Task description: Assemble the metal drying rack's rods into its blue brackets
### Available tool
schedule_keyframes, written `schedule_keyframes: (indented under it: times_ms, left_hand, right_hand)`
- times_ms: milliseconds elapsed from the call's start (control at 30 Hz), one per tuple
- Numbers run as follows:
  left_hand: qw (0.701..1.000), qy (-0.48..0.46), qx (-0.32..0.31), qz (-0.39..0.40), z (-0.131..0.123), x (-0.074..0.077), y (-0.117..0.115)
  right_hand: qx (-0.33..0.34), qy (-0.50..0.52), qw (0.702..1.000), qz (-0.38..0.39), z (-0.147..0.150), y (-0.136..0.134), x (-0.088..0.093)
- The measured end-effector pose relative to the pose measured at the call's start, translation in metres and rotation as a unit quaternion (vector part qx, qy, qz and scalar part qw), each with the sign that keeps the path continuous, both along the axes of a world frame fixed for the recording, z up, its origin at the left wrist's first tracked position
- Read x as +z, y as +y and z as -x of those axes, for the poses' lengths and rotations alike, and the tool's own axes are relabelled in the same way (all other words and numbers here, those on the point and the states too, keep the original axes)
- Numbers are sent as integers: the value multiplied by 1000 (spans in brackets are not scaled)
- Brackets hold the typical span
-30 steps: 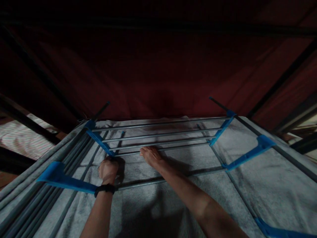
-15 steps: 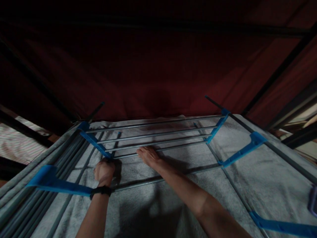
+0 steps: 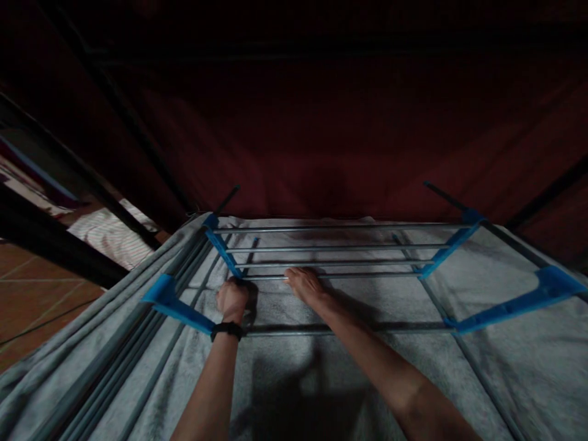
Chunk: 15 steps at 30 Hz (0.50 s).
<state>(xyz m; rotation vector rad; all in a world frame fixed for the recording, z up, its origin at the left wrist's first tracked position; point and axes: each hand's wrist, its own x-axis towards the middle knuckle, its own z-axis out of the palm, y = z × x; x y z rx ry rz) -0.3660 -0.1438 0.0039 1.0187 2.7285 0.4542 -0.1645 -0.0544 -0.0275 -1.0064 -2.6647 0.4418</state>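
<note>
The right hand [image 3: 303, 285] is closed over the lowest rod [image 3: 367, 275] of the far tier, left of the rod's middle, while the left hand [image 3: 232, 299] is curled at the lower end of the far left bracket [image 3: 223, 248]; its fingertips are hidden, so I cannot make out whether it grips the bracket, the rod's end or both. Judging by this hold, the step in hand is seating that rod's left end in the blue bracket; the next move calls for bracing the bracket with the left hand and pressing the rod endwise, in line with its socket, without twisting the frame. Above it, three more rods [image 3: 331, 248] span to the far right bracket [image 3: 450, 244]. Nearer the person, a single crossbar [image 3: 287, 334] links the near left bracket [image 3: 181, 311] and the near right bracket [image 3: 509, 306], passing just beyond the black wristband [image 3: 226, 331]. Several parallel tubes [image 3: 120, 350] run along the left side. The whole frame lies on a grey cloth [image 3: 542, 367], before dark red fabric [image 3: 344, 153], with a striped cloth [image 3: 110, 233] and tiled floor [image 3: 27, 269] past the left edge. No brand, label or writing can be read anywhere.
</note>
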Motion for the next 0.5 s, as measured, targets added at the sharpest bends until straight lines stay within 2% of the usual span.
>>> schedule_keyframes:
  times_ms: [200,500]
  left_hand:
    - [999,-17,24,-30,-7,1,-1]
    - [992,-59,66,-87,4,-13,2]
  right_hand:
    - [-6,-30,999,10,-1,-3,3]
    - [-7,-45,998,39,-1,-2,8]
